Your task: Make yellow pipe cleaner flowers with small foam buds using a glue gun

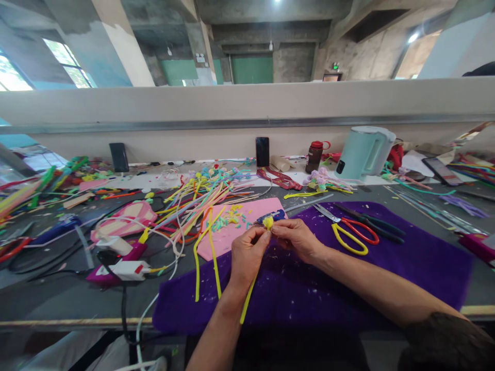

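Observation:
My left hand [247, 257] is closed in a pinch on a yellow pipe cleaner [250, 299], whose long stem hangs below the hand. At its top is a small fluffy yellow bloom [268, 222]. The fingertips of my right hand [297, 238] pinch at the base of this bloom, close against my left fingertips. Just behind lies a blue glue gun [275, 215], partly hidden by the bloom. Two bent yellow pipe cleaners [214, 252] rest left of my left hand. Under both hands a purple cloth [309, 288] is spread out.
A pink sheet [211, 247] carries small cut bits. Scissors [348, 232] and black-handled pliers [381, 224] lie on the right. Behind stand a phone [262, 151], a bottle [315, 157] and a kettle [363, 153]. Power strips [116, 272] and cables lie left, near piled pipe cleaners [197, 206].

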`<state>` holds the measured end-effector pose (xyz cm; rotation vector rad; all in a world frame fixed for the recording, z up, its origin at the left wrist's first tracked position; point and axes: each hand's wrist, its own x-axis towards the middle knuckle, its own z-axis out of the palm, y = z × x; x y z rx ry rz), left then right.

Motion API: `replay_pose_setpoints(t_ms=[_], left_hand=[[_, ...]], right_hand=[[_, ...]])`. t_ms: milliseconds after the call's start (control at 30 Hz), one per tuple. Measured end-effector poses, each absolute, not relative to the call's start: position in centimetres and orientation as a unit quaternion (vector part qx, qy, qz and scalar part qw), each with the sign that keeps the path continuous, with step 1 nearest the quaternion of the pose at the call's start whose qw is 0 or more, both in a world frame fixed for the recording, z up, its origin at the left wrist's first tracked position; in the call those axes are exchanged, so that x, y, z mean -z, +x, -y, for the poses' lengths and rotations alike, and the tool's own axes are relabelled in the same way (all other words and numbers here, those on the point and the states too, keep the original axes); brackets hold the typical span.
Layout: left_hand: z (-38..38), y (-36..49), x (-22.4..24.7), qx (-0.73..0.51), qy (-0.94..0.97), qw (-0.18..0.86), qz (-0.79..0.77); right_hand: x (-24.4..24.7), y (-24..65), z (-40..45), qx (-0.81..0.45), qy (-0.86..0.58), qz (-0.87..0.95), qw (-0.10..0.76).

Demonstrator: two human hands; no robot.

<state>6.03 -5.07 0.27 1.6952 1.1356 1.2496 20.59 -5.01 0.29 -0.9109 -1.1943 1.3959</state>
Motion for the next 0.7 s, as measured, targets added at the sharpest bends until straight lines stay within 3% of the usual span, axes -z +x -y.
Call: replay_pose_setpoints(t_ms=[233, 467, 700], left_hand=[[5.07, 5.97, -0.45, -0.476, 0.675, 0.343, -0.447], [5.06, 5.97, -0.54, -0.481, 0.679, 0.327, -0.448], [5.1, 6.02, -0.76, -0.517, 0.629, 0.393, -0.428]], right_hand=[[-0.33, 20.68, 5.13, -0.519, -0.403, 0.573, 0.489], [-0.56, 21.02, 5.35, -0.329, -0.393, 0.725, 0.46], [-0.57, 20.83, 5.52, -0.345, -0.394, 0.724, 0.449]])
